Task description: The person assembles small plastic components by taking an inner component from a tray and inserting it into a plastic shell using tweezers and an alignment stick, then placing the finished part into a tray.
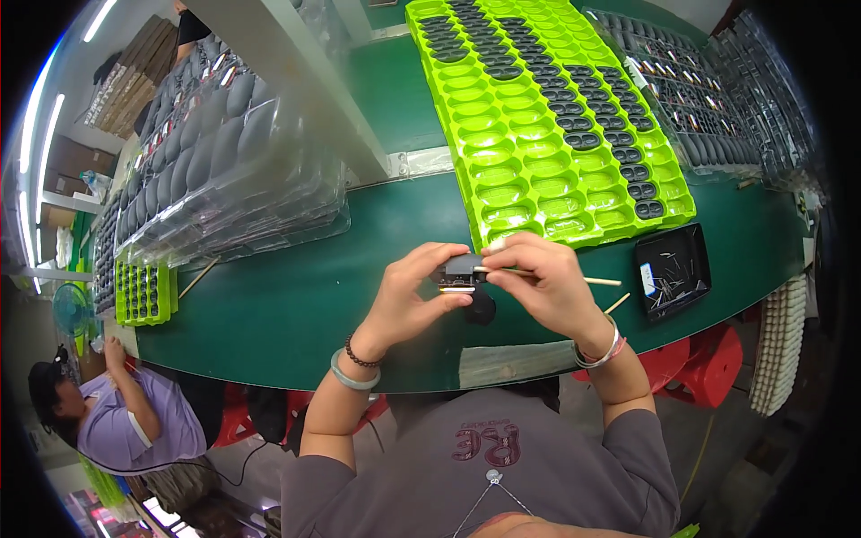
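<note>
My left hand (402, 298) grips a small dark grey plastic housing (463, 264) between thumb and fingers, above the table. Inner parts and a pale strip show along its near edge. My right hand (547, 280) pinches a thin wooden stick (603, 282), whose shaft sticks out to the right below the palm. The fingertips of this hand are at the housing's right end, where they hide the exact contact. A dark rounded piece (482, 309) shows just below the housing; whether it lies on the table or is attached cannot be told.
A bright green tray (502, 218), partly filled with black oval parts, lies beyond my hands. To its right is a black box (673, 269) of small metal pins. Clear trays of grey shells (233, 179) are stacked at left, by a post. Another person (134, 412) sits at far left.
</note>
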`<move>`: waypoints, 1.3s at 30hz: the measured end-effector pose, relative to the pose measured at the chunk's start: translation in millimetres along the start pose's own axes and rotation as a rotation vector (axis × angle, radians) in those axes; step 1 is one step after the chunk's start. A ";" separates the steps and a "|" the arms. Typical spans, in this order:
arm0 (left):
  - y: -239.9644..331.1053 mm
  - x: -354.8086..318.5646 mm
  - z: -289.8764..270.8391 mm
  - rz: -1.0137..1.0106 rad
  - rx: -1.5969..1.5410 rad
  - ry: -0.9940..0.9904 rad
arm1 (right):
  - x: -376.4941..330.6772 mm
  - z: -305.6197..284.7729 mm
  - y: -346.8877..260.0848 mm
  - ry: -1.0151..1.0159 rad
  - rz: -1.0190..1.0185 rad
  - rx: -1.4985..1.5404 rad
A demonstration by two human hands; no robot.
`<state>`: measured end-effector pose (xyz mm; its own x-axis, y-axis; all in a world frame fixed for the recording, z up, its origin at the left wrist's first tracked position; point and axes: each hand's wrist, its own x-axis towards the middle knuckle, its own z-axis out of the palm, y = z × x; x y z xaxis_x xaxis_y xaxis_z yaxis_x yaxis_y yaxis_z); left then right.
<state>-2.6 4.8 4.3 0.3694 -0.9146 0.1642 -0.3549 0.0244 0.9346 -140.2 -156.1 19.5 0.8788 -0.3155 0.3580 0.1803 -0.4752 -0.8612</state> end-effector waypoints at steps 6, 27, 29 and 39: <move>-5.6 -2.2 2.3 0.006 -0.331 0.043 | 4.7 -12.9 -5.7 -0.041 0.088 0.095; -8.2 -7.7 18.3 -0.156 -0.727 0.169 | 10.3 -13.4 -15.7 -0.294 0.401 0.342; -14.4 -3.7 22.5 -0.132 -0.669 0.205 | 8.4 -7.4 -15.4 -0.337 0.295 0.186; -26.8 -2.8 22.2 -0.125 -0.759 0.123 | 1.6 -9.3 -15.6 -0.268 0.192 0.109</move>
<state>-13.2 -2.3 -28.2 0.4765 -0.8784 0.0357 0.3645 0.2343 0.9012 -145.7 -156.8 36.9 0.9835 -0.1568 0.0904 0.0337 -0.3325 -0.9425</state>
